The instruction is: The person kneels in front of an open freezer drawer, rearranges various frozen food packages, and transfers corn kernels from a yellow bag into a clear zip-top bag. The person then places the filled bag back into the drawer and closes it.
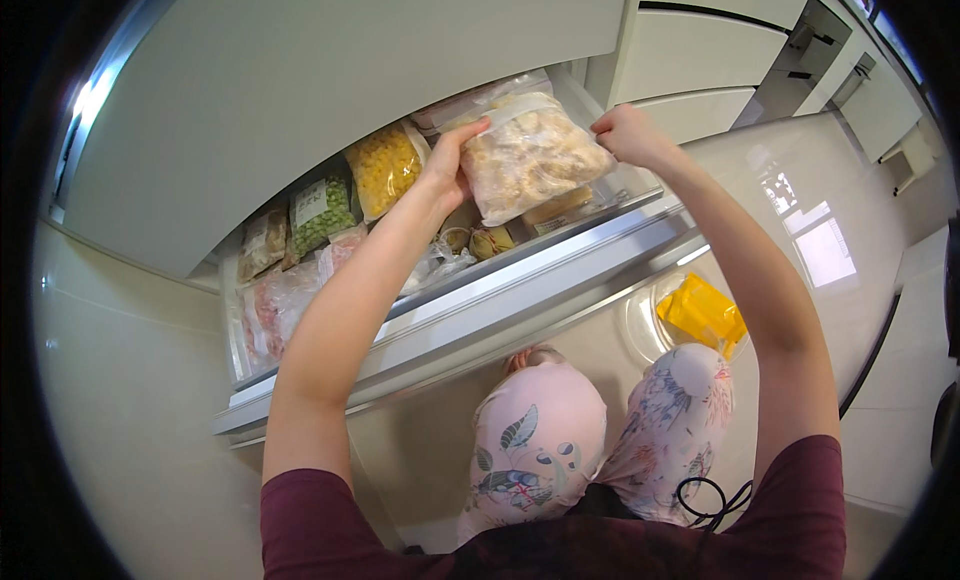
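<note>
Over the right part of a pulled-out freezer drawer [517, 280], my left hand [454, 160] grips the left side of a clear plastic bag [532, 156] filled with pale frozen food. My right hand [628, 135] is at the bag's right edge with its fingers curled; whether it pinches the plastic is hard to tell. Left of the bag lie a bag of yellow corn kernels [384, 171] and a bag of green beans or peas [322, 218] with a written label. A brown-filled bag [262, 244] and bags of pinkish frozen food [276, 310] fill the drawer's left end.
On the floor in front of the drawer, a yellow packet [701, 313] lies on a clear round dish [641, 321], close to my knees. White cabinet drawers [697, 54] stand at the upper right. A black cable [709, 505] loops by my lap.
</note>
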Tool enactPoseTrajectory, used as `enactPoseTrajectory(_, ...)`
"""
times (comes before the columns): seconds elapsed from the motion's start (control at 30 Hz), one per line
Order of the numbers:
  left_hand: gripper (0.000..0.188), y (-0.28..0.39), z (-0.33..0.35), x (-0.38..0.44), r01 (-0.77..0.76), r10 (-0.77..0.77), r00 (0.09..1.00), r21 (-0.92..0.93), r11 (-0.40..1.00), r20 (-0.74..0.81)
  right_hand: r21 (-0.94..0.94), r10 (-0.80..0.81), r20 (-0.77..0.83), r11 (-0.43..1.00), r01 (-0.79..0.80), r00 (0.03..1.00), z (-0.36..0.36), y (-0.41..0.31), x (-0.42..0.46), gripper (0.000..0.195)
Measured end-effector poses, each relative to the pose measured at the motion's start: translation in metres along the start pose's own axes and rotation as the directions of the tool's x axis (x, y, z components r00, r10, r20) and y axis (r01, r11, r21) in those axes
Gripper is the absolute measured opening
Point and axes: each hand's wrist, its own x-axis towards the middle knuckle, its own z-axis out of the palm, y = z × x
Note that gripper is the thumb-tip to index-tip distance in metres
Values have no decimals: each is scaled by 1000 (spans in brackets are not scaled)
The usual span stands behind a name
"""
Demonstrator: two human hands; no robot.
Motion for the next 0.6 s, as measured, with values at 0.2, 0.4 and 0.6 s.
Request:
enactPoseTrajectory(0.2, 59, -30, 21, 27, 11, -13, 1000, 232, 973, 10, 427, 77, -32, 902, -56, 997, -54, -18, -70, 34)
enactPoseTrajectory(0.4, 86, 4, 19, 9, 154, -41, 988, 978, 144, -150, -49, -351, 107, 933, 357, 930, -38, -45, -146, 47)
enactPoseTrajectory(0.6, 95, -17, 36, -3, -331, 271, 872, 898, -289, 408, -334, -494, 167, 786, 520, 853, -26, -58, -184, 91)
